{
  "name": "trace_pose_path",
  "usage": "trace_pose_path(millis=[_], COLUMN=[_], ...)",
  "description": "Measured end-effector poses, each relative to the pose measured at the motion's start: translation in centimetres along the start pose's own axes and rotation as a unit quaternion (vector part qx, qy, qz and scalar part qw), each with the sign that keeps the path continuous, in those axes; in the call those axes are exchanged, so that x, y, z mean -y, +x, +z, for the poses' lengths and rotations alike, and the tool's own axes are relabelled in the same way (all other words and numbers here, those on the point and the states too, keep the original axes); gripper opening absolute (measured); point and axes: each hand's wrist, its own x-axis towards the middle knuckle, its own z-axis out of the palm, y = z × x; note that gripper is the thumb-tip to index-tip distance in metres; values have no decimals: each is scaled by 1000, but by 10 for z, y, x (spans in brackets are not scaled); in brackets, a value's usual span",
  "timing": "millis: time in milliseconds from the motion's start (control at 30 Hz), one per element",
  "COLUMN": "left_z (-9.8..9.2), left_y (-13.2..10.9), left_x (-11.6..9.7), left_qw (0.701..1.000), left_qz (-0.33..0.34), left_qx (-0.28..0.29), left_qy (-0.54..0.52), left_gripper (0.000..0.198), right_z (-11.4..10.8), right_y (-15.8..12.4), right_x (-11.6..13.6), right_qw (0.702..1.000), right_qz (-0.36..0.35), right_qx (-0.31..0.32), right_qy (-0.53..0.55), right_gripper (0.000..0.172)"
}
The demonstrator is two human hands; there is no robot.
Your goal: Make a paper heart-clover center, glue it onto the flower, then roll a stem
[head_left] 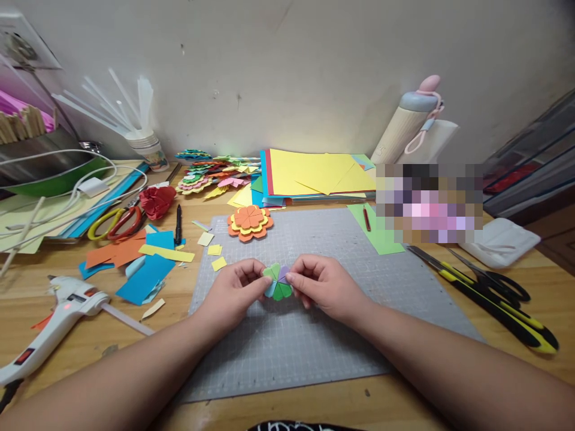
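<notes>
Between my two hands is a small paper flower (282,291) with green, light blue and purple heart-shaped petals. My left hand (240,290) pinches its left edge between thumb and fingers. Its right edge, by the purple petal, is pinched by my right hand (330,286). The flower is held just above a grey cutting mat (314,353). Behind it on the mat lies a layered orange and yellow paper flower (250,222). Small yellow paper squares (218,263) lie left of my left hand.
A hot glue gun (72,302) and paper scraps (146,278) lie at left, with scissors (114,222) behind. At right are a utility knife (494,305) and black scissors (503,281). Coloured sheets (314,170), finished paper flowers (211,176) and a bottle (399,129) stand along the wall.
</notes>
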Motion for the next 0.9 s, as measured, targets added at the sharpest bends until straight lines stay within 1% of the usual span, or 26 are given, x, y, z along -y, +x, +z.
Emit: trace_pose_path(millis=[200, 300, 400, 567, 633, 767, 900], left_z=[1, 1, -1, -4, -5, -6, -7], left_y=[1, 2, 3, 3, 3, 4, 4], left_x=[0, 1, 3, 6, 5, 1, -2], left_qw=[1000, 1000, 1000, 1000, 1000, 998, 996], left_qz=[12, 14, 5, -15, -25, -43, -53], left_qx=[-12, -7, 1, 0, 10, 45, 56], left_qy=[1, -11, -21, -18, -15, 29, 44], left_gripper=[20, 21, 24, 26, 27, 26, 22], right_z=[2, 1, 0, 0, 1, 2, 2], right_y=[-1, 0, 1, -1, -2, -2, -1], right_x=[1, 0, 0, 1, 2, 4, 2], right_qw=[1000, 1000, 1000, 1000, 1000, 1000, 1000], right_qz=[3, -1, -7, -16, -15, -5, -2], right_qx=[5, 3, -1, -9, -9, -11, -7], right_qy=[7, 9, 6, -15, -17, -15, -18], right_gripper=[22, 22, 23, 22, 22, 19, 18])
